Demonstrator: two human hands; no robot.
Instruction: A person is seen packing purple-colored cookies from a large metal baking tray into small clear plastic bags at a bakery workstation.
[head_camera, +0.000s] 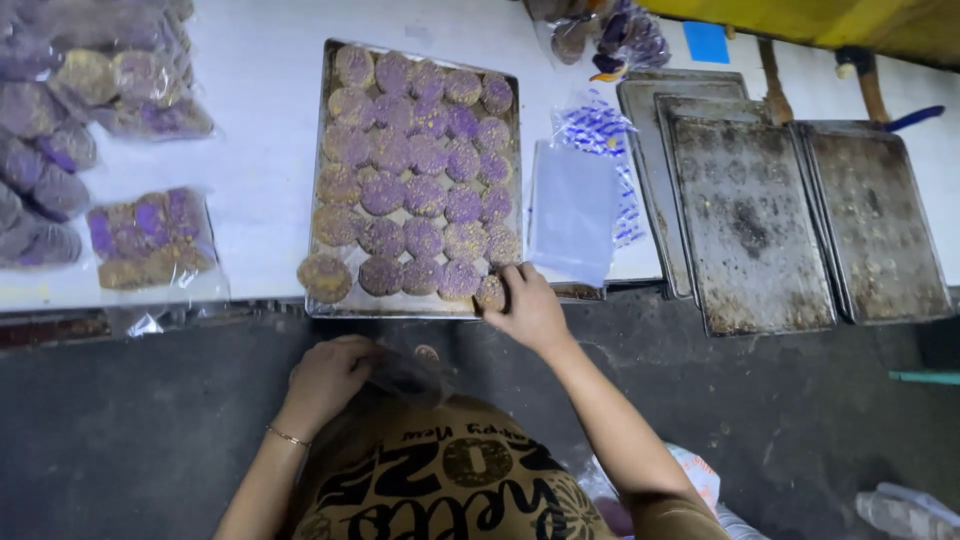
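Purple cookies (420, 175) with yellow crumbs fill a metal tray (327, 120) on the white table (260, 130). The right hand (528, 308) reaches to the tray's near right corner, and its fingers are pinched around one cookie (490, 293) at the very end of the last row. That corner sits closest to the body, so it is the easy one to reach. The left hand (330, 375) stays low by the belly, curled shut on a clear bag (410, 372), which is kept close under the table edge.

One cookie (324, 276) at the near left corner hangs partly over the tray's rim. The tray's front edge sticks out just past the table edge.

Just right of the tray lies a stack of flat clear bags (572, 210), near the reaching hand. Further right are empty trays (750, 230), dark and crumbly, overlapping each other. On the left, filled bags of cookies (150, 240) lie well apart from the tray, with bare table between them. Below the table is dark floor (120, 420) with open room.
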